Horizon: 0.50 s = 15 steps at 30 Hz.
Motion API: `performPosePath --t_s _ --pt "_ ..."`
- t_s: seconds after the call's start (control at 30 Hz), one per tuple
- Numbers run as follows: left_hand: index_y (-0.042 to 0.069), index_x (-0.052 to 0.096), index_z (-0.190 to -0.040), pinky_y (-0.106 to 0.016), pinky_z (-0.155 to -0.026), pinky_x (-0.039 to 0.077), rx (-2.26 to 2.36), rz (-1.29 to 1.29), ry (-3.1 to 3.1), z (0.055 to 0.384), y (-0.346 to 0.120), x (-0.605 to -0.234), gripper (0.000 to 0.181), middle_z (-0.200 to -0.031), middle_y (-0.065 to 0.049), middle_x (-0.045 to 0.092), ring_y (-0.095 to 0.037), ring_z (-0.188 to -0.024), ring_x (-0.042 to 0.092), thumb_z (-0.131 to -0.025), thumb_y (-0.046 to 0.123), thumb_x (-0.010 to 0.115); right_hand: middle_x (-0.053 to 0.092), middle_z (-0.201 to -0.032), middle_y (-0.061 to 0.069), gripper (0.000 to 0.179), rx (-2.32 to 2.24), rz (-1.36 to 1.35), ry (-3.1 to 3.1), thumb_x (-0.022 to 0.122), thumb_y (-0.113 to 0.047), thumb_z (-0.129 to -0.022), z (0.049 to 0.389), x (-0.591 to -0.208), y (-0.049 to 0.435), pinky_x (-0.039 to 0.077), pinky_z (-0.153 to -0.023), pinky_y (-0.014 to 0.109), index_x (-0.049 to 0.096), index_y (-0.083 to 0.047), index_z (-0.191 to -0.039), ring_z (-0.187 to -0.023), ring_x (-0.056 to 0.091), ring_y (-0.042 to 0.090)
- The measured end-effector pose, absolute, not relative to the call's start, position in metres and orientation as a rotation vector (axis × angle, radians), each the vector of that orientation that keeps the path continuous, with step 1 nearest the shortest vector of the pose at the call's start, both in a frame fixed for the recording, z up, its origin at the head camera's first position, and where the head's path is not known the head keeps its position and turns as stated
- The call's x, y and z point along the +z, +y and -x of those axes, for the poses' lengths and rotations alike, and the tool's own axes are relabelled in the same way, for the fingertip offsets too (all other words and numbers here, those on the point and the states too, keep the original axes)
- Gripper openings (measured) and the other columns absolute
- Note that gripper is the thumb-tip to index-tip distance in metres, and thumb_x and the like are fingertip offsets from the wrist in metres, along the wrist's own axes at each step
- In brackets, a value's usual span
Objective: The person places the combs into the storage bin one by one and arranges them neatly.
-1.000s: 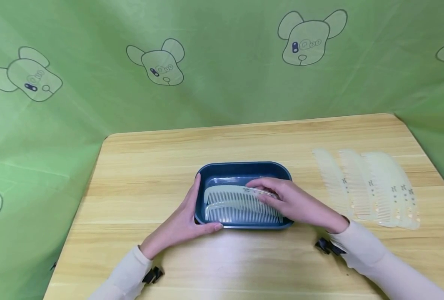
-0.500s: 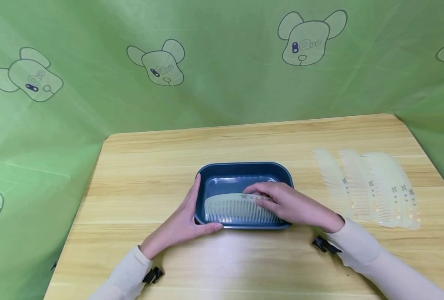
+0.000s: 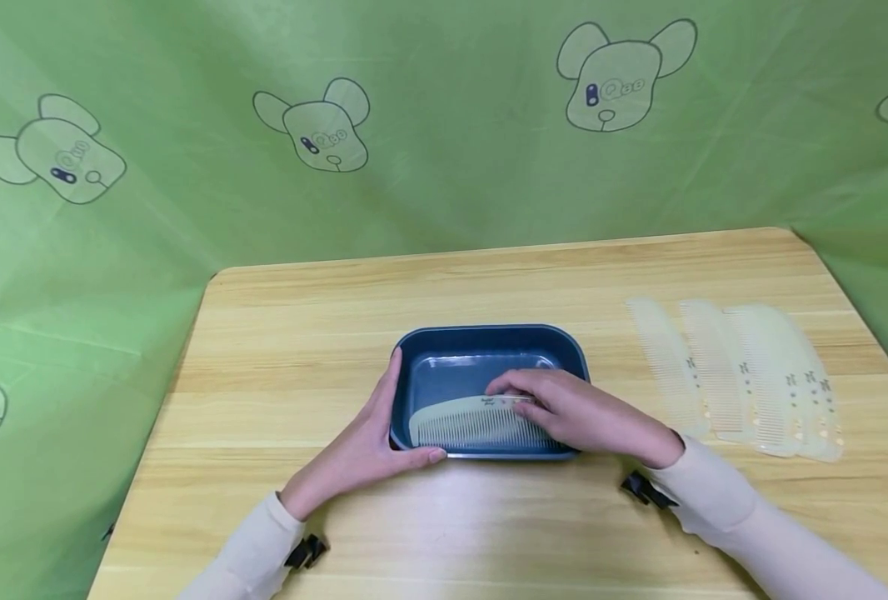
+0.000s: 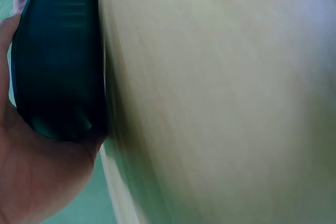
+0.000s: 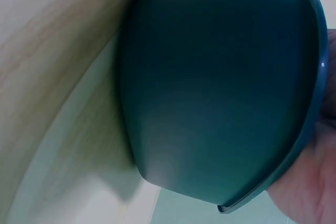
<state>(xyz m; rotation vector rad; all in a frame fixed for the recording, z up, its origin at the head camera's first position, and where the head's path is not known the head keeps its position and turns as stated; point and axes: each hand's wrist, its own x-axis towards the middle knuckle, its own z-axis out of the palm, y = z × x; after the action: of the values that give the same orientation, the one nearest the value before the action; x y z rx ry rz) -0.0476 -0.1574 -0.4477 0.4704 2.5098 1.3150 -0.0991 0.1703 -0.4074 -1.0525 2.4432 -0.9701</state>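
Observation:
A deep blue plastic tray (image 3: 489,335) sits on the wooden table. My left hand (image 3: 365,433) grips its near left corner, fingers along the left side and thumb along the front wall. The left wrist view shows that hand (image 4: 42,166) wrapped round the tray's end. Inside the tray, against the front wall, a pale green comb (image 3: 451,421) lies lengthwise with its teeth toward me. My right hand (image 3: 564,408) reaches over the right rim and pinches the comb's back near its printed lettering. The right wrist view shows mostly the tray's outer wall (image 5: 220,87); the fingers are hidden there.
Several more pale translucent combs lie fanned out at the right of the table, among them a leftmost comb (image 3: 665,362) and overlapping combs (image 3: 777,367). A green curtain (image 3: 444,200) with printed animal heads hangs behind the table (image 3: 301,333).
The comb in my right hand has come down toward the tray's front wall and now covers another comb that showed beneath it. The left hand and tray have stayed put.

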Motion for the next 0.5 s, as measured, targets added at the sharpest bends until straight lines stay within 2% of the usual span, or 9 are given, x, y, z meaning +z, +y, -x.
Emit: performPosePath --t_s 0.2,0.5 --pt "0.035 -0.014 -0.174 -0.064 -0.125 0.024 1.313 -0.463 2.504 0.0476 -0.157 -0.4475 0.137 -0.181 -0.002 -0.006 -0.033 -0.164 0.01 -0.088 0.055 0.09 0.072 -0.132 0.002 0.028 -0.911 1.075 2.474 0.061 -0.002 -0.11 0.0977 -0.4091 0.1681 0.055 -0.104 0.054 0.071 -0.01 -0.135 -0.124 0.066 0.025" --pt "0.035 -0.014 -0.174 -0.063 -0.125 0.025 1.315 -0.469 2.508 0.0474 -0.1574 -0.4484 0.138 -0.181 -0.003 -0.006 -0.034 -0.164 0.011 -0.087 0.056 0.09 0.071 -0.131 0.0 0.03 -0.835 1.098 2.493 0.059 -0.003 -0.112 0.095 -0.4089 0.1653 0.055 -0.104 0.053 0.071 -0.012 -0.137 -0.125 0.066 0.024"
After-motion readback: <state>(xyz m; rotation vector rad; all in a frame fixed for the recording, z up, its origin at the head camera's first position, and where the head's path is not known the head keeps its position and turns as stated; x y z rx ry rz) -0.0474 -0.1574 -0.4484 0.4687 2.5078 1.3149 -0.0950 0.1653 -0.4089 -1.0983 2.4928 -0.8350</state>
